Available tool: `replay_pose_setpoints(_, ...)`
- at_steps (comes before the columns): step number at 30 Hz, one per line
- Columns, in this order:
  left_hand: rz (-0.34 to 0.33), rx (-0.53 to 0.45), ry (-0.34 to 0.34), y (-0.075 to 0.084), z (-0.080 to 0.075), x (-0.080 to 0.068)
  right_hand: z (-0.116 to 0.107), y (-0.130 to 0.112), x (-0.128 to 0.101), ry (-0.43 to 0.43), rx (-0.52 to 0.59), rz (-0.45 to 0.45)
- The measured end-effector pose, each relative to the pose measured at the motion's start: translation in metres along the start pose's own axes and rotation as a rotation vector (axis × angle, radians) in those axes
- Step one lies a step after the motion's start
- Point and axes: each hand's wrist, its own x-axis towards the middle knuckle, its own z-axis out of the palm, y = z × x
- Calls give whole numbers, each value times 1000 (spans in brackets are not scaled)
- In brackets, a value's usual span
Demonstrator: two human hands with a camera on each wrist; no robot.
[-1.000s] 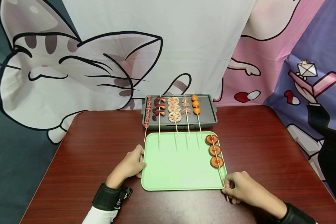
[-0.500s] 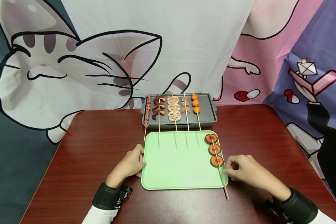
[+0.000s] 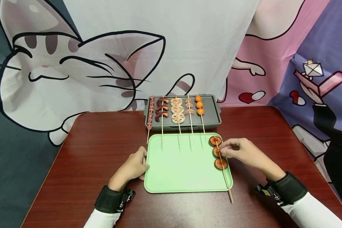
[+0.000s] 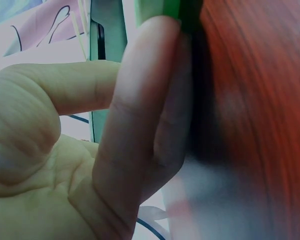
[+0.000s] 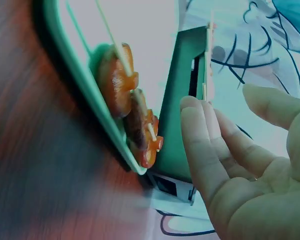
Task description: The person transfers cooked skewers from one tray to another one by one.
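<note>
Your left hand [image 3: 132, 167] rests against the left edge of the light green tray [image 3: 182, 177], fingers laid straight along its rim and closed on nothing; as I read it, that bracing keeps the tray from sliding on the dark red table [image 3: 82, 152]. The left wrist view agrees: flat fingers [image 4: 140, 100] pressed to the green rim.

The skewer of three round orange-brown slices [image 3: 218, 152] lies along the tray's right edge, slices on the tray, its bare stick running past the near right corner onto the table. Your right hand [image 3: 239, 152] comes in from the right edge, wrist low over the table, fingertips bunched at the middle slice. The head view suggests contact, but the right wrist view shows the fingers [image 5: 210, 150] relaxed and apart from the slices [image 5: 127, 107], so I cannot tell whether you are gripping anything.

Beyond the tray's far edge sits the grey grill pan [image 3: 212, 110] with five skewers side by side, sticks pointing at you and overhanging the tray.
</note>
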Motion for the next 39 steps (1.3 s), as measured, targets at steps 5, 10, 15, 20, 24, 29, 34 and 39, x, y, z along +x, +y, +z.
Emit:
replay_pose_setpoints(5,-5,-3,0,0,-1,-1,-2,2,17,-48,258,44)
replay_pose_setpoints(10,-1,6,4,0,0,-1,-1,3,31,-59,420,121)
replay_pose_setpoints(15,0,4,2,1,1,-1,-1,5,42,-107,581,146)
replay_pose_setpoints(20,-1,7,4,1,1,-1,1,5,54,-141,661,155)
replay_pose_setpoints(24,4,13,-2,2,-1,-2,4,2,62,-159,665,172)
replay_pose_setpoints(29,0,14,-8,2,-2,-3,6,-4,72,-159,657,192)
replay_pose_setpoints(34,-2,9,-2,2,-1,-2,9,-8,78,-160,653,211)
replay_pose_setpoints(39,-4,12,1,1,0,-1,12,-9,82,-147,652,221)
